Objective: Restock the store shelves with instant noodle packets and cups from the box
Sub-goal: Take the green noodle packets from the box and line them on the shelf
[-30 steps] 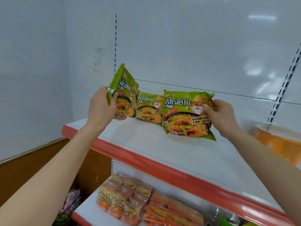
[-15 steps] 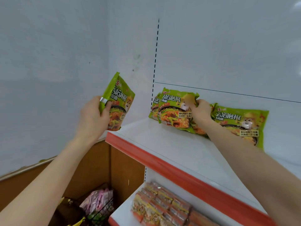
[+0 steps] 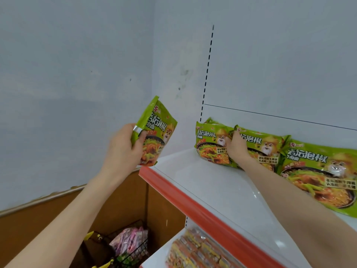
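A pale grey-blue wall is seen behind the left hand; brown wood panelling is fitted below it.

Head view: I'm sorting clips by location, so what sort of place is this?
Probably a small shop: a white shelf with an orange-red front strip, green plastic instant noodle packets stood in a row along its back, and orange packets stacked on the lower shelf.
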`<state>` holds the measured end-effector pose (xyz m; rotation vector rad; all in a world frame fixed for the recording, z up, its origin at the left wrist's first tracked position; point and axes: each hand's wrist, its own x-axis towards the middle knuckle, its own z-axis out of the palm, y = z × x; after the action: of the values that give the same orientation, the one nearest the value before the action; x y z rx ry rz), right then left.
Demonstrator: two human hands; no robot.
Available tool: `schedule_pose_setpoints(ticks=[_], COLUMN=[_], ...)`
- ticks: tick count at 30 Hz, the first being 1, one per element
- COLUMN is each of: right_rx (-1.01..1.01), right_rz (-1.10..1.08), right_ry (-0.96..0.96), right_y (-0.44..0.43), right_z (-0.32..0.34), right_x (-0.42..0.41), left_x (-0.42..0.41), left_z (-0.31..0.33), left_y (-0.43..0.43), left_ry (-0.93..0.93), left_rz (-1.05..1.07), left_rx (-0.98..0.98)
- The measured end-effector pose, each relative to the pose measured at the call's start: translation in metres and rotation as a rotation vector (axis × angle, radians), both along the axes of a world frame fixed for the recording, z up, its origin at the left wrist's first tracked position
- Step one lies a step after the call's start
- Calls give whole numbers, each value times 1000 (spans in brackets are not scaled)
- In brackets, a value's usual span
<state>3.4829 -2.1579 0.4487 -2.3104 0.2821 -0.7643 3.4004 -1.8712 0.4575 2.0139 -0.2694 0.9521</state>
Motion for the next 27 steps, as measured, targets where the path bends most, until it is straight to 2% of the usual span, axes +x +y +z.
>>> schedule_pose_setpoints(ticks=[5,12,19,21,23,25,27], right_rx=[-363,-153,-87,-126,-216,-179,-113], right_rz=[-56,-66,0,15,37,168,387], right_ry=[175,61,124,120,24,-124,-186], right_y=[-17,-8,-21,-25,-27,-22,-12], right_z=[6,-2,10,20,35,53,69], right_x=[-2,16,14,-2,-25,-55,-87], left_x=[1,-3,-10,-13,-15,-17,-20], left_z=[1,-1,1,4,7,10,12], left_y=[-8,-14,-17,-19,-21,-23,-29], left_ry=[-21,-31,-20,-1,24,60,113], left_rz=[5,11,-23,-58,-127,-261,-428], left_rx=[8,26,54,57,27,-21,-52])
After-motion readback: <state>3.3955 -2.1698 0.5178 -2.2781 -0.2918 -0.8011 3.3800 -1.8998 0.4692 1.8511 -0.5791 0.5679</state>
